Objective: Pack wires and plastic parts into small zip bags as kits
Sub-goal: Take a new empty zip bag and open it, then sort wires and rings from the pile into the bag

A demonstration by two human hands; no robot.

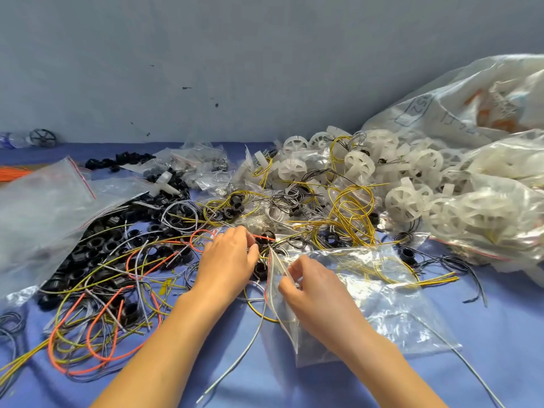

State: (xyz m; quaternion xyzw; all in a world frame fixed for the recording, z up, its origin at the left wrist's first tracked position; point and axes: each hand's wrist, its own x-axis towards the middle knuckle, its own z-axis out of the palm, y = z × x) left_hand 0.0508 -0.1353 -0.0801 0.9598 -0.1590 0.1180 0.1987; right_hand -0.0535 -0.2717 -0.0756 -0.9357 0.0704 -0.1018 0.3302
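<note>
A clear zip bag (379, 293) with yellow wires inside lies on the blue cloth right of centre. My right hand (309, 290) pinches the bag's open edge and lifts it. My left hand (228, 262) reaches into the tangle just left of the bag's mouth, fingers curled over black plastic rings (262, 269) and an orange wire (263, 237); what it holds is hidden under the fingers. Loose orange, yellow and grey wires (97, 325) spread at the lower left.
Black rings (97, 245) are heaped on the left beside a large clear bag (38, 213). White plastic wheels (406, 169) and big bags of them (485, 119) fill the right. Small filled zip bags (203, 166) lie at the back. A blue wall stands behind.
</note>
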